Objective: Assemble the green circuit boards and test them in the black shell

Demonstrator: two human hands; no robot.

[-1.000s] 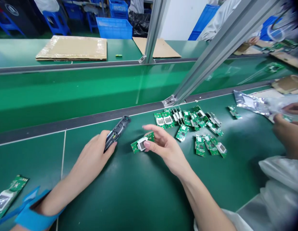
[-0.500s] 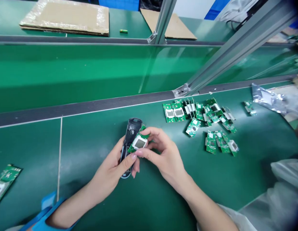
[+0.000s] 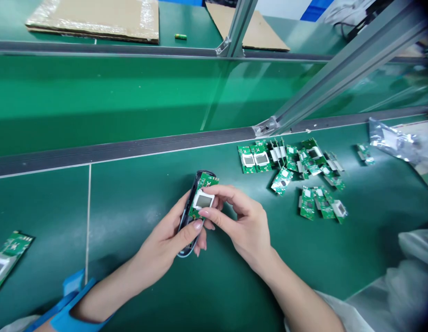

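My left hand [image 3: 170,234] is closed round a dark plastic housing [image 3: 185,250], long and rounded at its ends, its open side facing up. Between the thumb and fingers of my right hand [image 3: 244,226] is a green circuit board [image 3: 207,180] with a small white-framed display [image 3: 204,200]. The board lies over the upper part of the housing and covers much of its inside. Whether it is seated in the housing I cannot tell. My left thumb rests by the board's lower end.
Several loose circuit boards [image 3: 307,203] lie to the right, and another board [image 3: 13,251] at the far left. A metal frame post [image 3: 313,87] slants above the table's back edge. A silvery bag [image 3: 389,140] lies far right. Behind the partition are cardboard [image 3: 92,18] and a battery [image 3: 180,36].
The circuit board has shifted over the housing and lines up with it more closely, hiding more of its inside. Both hands still hold their things. The view has moved slightly.
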